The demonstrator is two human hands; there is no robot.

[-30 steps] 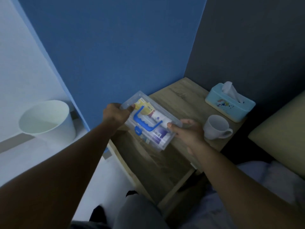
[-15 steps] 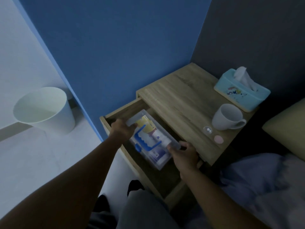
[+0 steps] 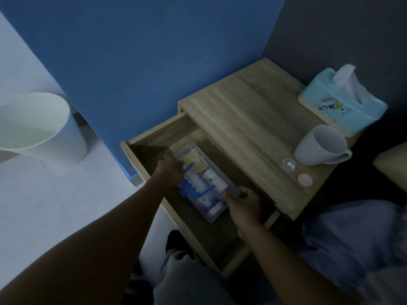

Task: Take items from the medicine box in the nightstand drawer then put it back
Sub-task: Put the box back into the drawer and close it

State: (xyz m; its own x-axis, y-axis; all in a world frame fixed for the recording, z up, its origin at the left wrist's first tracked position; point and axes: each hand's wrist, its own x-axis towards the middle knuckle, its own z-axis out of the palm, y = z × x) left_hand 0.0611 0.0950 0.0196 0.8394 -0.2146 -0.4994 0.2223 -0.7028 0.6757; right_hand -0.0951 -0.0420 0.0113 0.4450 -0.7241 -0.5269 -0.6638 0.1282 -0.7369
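The clear plastic medicine box (image 3: 203,181), with a blue handle on its lid and tubes and packets inside, sits low in the open wooden nightstand drawer (image 3: 154,137). My left hand (image 3: 170,170) grips its far left end. At the near right end my right hand (image 3: 243,202) holds the box. On the nightstand top (image 3: 246,128), near the front edge, lie a small clear round cap (image 3: 289,165) and a pink round item (image 3: 305,179).
A grey mug (image 3: 322,146) and a light blue tissue box (image 3: 342,106) stand on the nightstand's right side. A white bin (image 3: 37,126) is on the floor to the left. Blue wall behind; bedding at the right; my knee below the drawer.
Both hands have lowered the medicine box from above the nightstand down into the open drawer. The view has tilted down toward the drawer.
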